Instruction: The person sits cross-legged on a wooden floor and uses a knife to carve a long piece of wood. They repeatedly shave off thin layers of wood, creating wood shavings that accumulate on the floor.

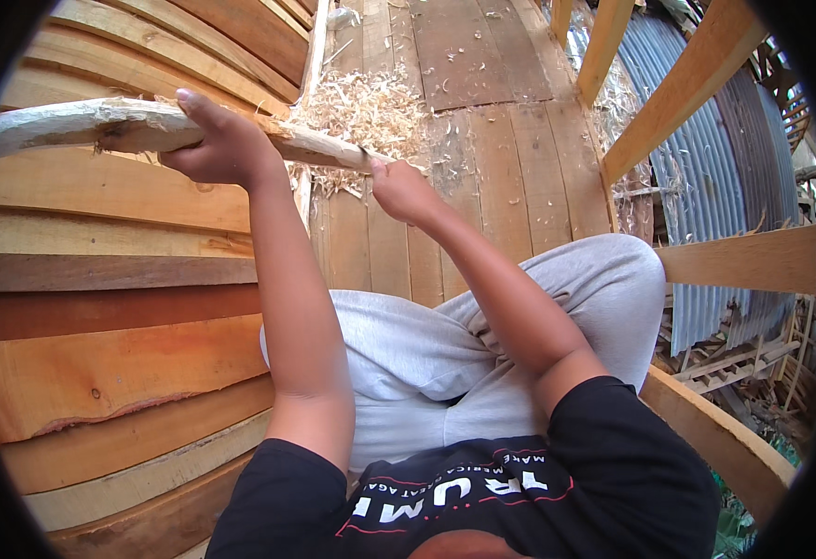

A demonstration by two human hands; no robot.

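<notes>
View: head, single view; all places are given from the shavings pile (370, 104).
Pole: a long, pale, rough wooden pole (310, 146) is held across the near edge of the shavings pile, its thick end extended far to the left; brown patches are left on its surface.
Left hand: the pole is gripped by the left hand (214, 142), left of the pile, thumb laid on top, fingers curled below.
Right hand: closed at the pole's thin end by the right hand (400, 191), at the pile's near right; whether pole alone or also a tool is gripped cannot be told.
Dark piece: a small dark piece (366, 152) is seen beside the right thumb; too small to be identified.
Floor: plank floor (510, 168) is spread under and right of the pile, dotted with loose curls.
Wall: plank wall (137, 216) is seen left of the pile.
Railing: wooden railing (687, 88) is set well right of the pile, corrugated sheets (701, 177) beyond.
Legs: grey trousers (398, 349) are seen on the pile's near side, legs folded.
</notes>
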